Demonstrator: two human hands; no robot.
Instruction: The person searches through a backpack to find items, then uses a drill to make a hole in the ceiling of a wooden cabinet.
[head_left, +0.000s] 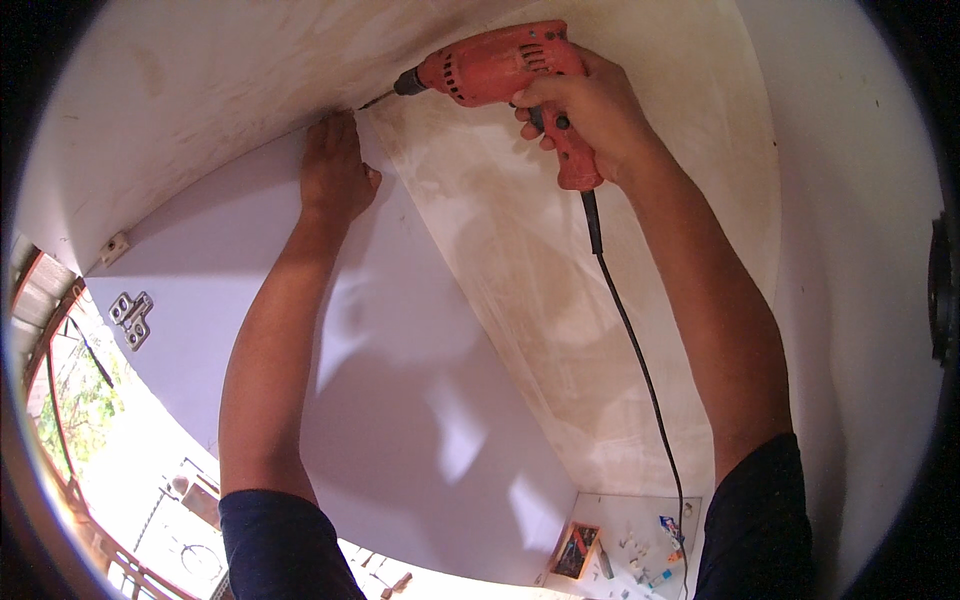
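A: Progress check. What have your hands got?

B: Your right hand (590,105) is wrapped around the grip of a red, dusty plastic-bodied drill (500,65), fingers by the trigger. Can't tell if it's running.

A: Your left hand (340,170)?

B: Fingers together, thumb out, up against the flat, pale lilac panel (400,270) at its top edge. Can't tell if you're pinching anything there.

A: Where's the drill aimed?

B: High up, chuck to the left. Its thin dark bit (376,99) points at the corner where the panel meets the smudged whitish overhead board (200,130), just beside your left fingertips. Can't tell whether the tip touches.

A: What looks done?

B: Your panel already meets the overhead board along a seam. A silvery metal hinge piece (131,318) sits on its left side, and a small beige block (115,248) sits at the seam's outer end.

A: Left to do?

B: Your corner seems mid-job: no finished hole or seated screw is visible there. Small whitish loose bits (630,545) lie below, near an orange-edged dark tray (576,552); can't tell if you need them.
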